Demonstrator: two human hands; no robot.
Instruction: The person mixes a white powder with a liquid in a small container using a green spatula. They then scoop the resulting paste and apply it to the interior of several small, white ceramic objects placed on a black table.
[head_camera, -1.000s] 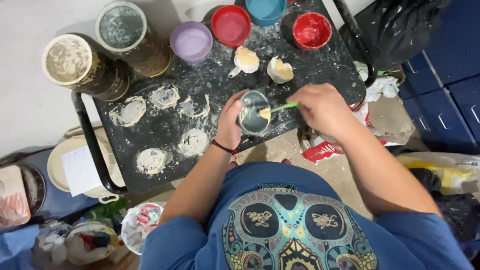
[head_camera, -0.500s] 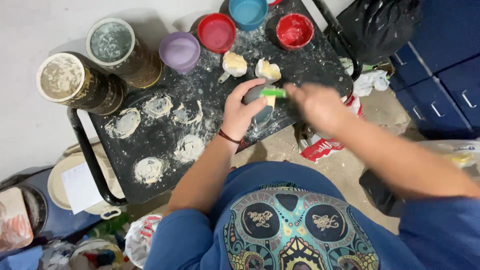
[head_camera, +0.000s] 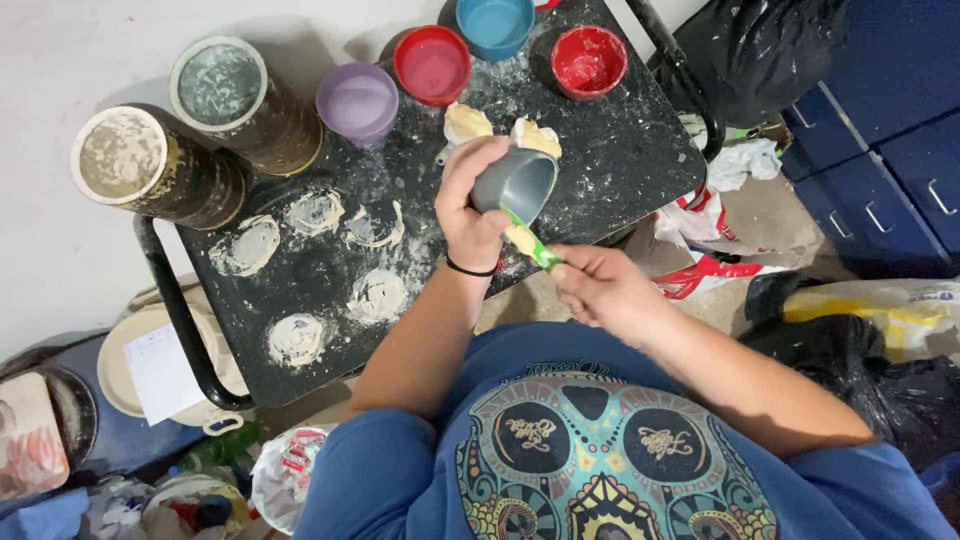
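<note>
Grey cup (head_camera: 518, 183) is sitting in the left hand (head_camera: 472, 205), fingers wrapping fully around its wall, cup tilting with its mouth facing the person. Right hand (head_camera: 597, 290) is pinching a green-handled tool (head_camera: 528, 240) in a closed grip; the tool's pale, paste-coated end is reaching into the cup's mouth. Cup is hovering over the near edge of the black tray table (head_camera: 640, 140), which is dusted with white powder.

Relative to the cup: two cream dough lumps (head_camera: 468, 122) are lying just behind it on the table. Red bowl (head_camera: 432, 65), blue bowl (head_camera: 495, 24) and a second red bowl (head_camera: 589, 60) are standing farther back; purple bowl (head_camera: 357, 102) is back-left. Five flattened whitish discs (head_camera: 376, 295) are lying to the left on the table. Two tall cylindrical tins (head_camera: 150, 165) are standing far left, at the table's corner. Black bag (head_camera: 765, 50) is lying off to the back-right on the floor.
</note>
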